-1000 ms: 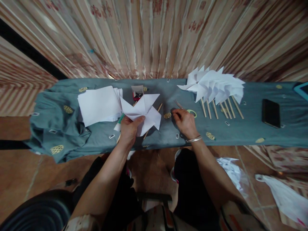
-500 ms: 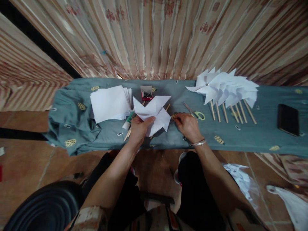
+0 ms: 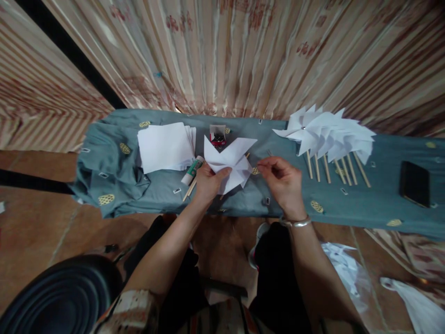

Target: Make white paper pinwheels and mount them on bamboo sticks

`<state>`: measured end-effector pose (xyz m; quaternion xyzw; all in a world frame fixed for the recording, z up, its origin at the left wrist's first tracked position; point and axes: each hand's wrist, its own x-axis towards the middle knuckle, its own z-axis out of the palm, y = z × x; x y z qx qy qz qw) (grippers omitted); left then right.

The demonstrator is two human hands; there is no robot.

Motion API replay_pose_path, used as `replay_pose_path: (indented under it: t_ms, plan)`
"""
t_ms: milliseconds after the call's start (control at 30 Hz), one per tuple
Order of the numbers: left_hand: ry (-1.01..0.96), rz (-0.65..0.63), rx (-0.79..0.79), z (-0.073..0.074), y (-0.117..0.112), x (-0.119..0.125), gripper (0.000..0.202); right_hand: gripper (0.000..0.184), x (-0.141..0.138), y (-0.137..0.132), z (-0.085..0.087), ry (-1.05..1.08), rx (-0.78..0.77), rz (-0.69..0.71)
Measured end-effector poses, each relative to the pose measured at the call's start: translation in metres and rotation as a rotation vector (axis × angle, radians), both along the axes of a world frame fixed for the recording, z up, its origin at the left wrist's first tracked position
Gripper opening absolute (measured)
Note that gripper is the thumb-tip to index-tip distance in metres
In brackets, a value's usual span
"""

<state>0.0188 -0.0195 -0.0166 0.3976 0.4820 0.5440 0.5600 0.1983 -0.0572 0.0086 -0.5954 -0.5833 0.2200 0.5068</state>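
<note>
My left hand [image 3: 209, 182] grips a folded white paper pinwheel [image 3: 231, 160], its thumb pressed near the centre. To the right of the pinwheel, my right hand [image 3: 281, 181] is raised over the cloth with thumb and forefinger pinched. Whatever lies in that pinch is too small to make out. Just behind the pinwheel stands an open small box [image 3: 218, 135] of dark pins. A glue stick [image 3: 192, 170] and wooden sticks [image 3: 190, 189] lie to the left of my left hand. The scissors are mostly hidden behind my right hand.
A stack of white paper [image 3: 166, 147] lies on the left of the cloth-covered table [image 3: 229, 209]. Several finished pinwheels [image 3: 330, 132] on sticks overlap at the right, with a dark phone [image 3: 415, 183] beyond. A black round stool [image 3: 62, 297] stands at lower left.
My right hand has lifted off the cloth and turned, its fingers still pinched, now covering the scissors. The pinwheel has tilted slightly in my left hand. The whole view has shifted a little.
</note>
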Motion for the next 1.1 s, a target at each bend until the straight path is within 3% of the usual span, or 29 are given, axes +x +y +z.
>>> replay_pose_path:
  t_ms: [100, 267, 767, 1100]
  plan:
    - [0.027, -0.018, 0.030, 0.002, 0.001, 0.002, 0.025, 0.007, -0.024, -0.006, 0.008, -0.119, 0.023, 0.070]
    - [0.027, -0.033, 0.058, 0.004, 0.001, 0.005, 0.024, 0.007, -0.037, -0.007, -0.001, -0.263, 0.074, 0.064]
    - [-0.009, -0.057, 0.002, 0.005, -0.002, 0.004, 0.026, 0.011, -0.029, 0.004, -0.012, -0.108, -0.073, 0.145]
    - [-0.013, -0.062, 0.002, 0.004, -0.003, 0.005, 0.025, 0.009, -0.028, 0.005, -0.016, -0.023, -0.089, 0.153]
